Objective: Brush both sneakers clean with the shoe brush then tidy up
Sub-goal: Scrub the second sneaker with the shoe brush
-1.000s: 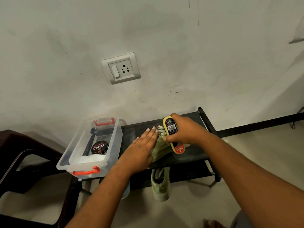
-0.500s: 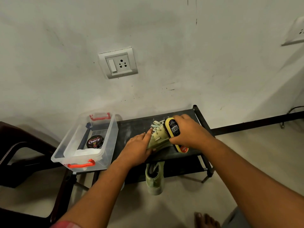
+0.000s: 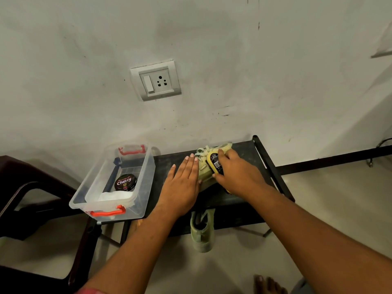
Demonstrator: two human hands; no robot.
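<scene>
A pale green sneaker [image 3: 206, 177] lies on the top shelf of a black shoe rack [image 3: 250, 200]. My left hand [image 3: 182, 183] presses flat on its left side with straight fingers. My right hand [image 3: 237, 172] grips a yellow shoe brush [image 3: 214, 164] with a black label and holds it against the sneaker's upper, near the laces. The second green sneaker [image 3: 201, 232] sits on the lower shelf, its heel end sticking out towards me below my hands.
A clear plastic box [image 3: 146, 177] with red latches stands at the rack's left end, holding a polish tin [image 3: 125, 182] and a white cloth [image 3: 115, 196]. A dark chair [image 3: 31, 200] is at the left. A wall socket [image 3: 156, 80] is above. My bare foot [image 3: 269, 284] is on the floor.
The brush has moved away from me along the sneaker, towards the wall. My left hand has gone from curled fingers to lying flat on the shoe.
</scene>
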